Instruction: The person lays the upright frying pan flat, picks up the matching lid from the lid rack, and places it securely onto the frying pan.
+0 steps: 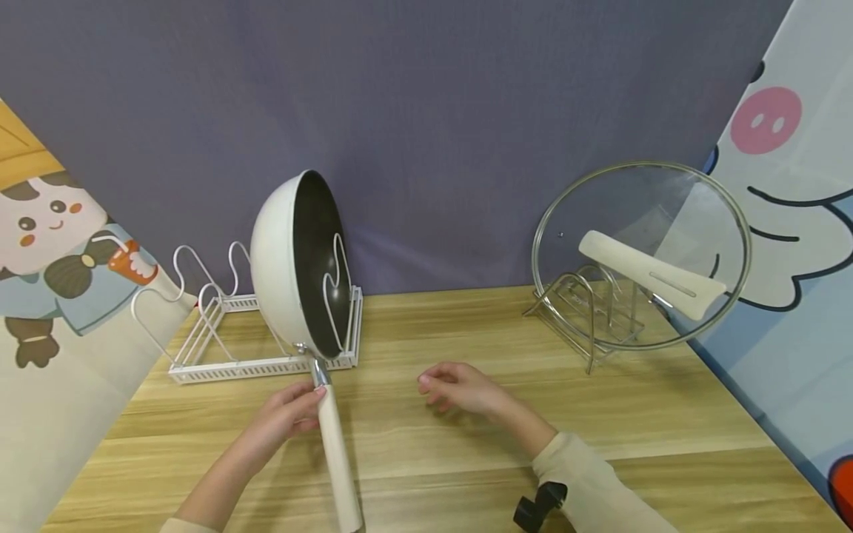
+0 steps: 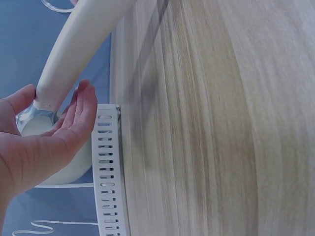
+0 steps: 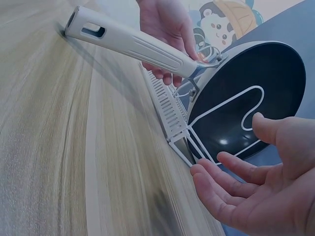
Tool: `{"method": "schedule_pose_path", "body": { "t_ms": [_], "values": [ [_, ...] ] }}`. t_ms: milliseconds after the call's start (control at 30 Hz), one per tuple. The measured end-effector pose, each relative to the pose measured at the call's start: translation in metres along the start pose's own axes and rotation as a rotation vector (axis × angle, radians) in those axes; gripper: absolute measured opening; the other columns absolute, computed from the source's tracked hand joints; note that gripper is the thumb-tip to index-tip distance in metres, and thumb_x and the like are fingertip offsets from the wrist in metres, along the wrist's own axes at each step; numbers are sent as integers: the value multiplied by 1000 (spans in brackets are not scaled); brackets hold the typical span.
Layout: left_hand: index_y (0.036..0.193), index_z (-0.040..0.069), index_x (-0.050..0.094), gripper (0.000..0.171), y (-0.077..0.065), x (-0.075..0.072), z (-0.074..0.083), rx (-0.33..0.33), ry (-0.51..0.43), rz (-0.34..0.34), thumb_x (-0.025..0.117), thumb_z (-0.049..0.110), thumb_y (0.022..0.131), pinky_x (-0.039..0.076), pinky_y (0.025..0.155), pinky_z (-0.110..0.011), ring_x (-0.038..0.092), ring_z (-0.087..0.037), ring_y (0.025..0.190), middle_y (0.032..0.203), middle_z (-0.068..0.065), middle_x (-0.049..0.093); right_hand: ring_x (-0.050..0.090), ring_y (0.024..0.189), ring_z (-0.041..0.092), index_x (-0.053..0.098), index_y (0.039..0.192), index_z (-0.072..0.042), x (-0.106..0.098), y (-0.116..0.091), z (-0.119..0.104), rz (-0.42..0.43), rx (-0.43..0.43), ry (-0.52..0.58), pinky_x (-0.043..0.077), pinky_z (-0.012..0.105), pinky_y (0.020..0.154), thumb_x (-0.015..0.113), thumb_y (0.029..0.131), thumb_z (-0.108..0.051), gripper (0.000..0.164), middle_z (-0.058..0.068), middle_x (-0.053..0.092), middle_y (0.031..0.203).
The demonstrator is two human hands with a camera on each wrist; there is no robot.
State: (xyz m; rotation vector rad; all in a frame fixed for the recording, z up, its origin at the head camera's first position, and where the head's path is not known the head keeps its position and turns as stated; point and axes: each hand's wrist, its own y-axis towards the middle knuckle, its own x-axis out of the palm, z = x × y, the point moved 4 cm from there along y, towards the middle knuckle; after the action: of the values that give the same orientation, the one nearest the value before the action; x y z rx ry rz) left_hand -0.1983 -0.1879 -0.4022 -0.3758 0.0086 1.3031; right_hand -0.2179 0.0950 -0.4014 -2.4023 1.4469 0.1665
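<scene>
A deep white wok (image 1: 276,244) with a black inside stands on edge in a white wire rack (image 1: 266,368), its long cream handle (image 1: 338,459) pointing toward me. My left hand (image 1: 283,420) holds the handle near its metal neck, thumb on one side and fingers curving round the other, as the left wrist view shows. Over the table to the right of the handle, my right hand (image 1: 463,386) hovers with loosely bent fingers and nothing in it. The right wrist view has this hand (image 3: 261,182) close in front of the wok's dark inside (image 3: 256,69).
At the right, a glass lid (image 1: 640,185) with a metal rim and cream handle (image 1: 653,274) leans upright in a small wire stand (image 1: 591,326). The wooden table (image 1: 426,474) ends at a grey-blue back panel (image 1: 453,148). Cartoon-printed panels (image 1: 766,207) flank both sides.
</scene>
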Motion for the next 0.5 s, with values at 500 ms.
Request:
{"method": "schedule_pose_path", "body": {
  "t_ms": [500],
  "values": [
    [140,-18,27,62,-1,3,2,-22,-56,-94,44,27,101,55,87,-25,65,-3,91,103,1,67,68,98,31,56,123,4,9,3,1,-28,2,-1,59,38,81,52,98,-33,44,24,65,117]
  ]
}}
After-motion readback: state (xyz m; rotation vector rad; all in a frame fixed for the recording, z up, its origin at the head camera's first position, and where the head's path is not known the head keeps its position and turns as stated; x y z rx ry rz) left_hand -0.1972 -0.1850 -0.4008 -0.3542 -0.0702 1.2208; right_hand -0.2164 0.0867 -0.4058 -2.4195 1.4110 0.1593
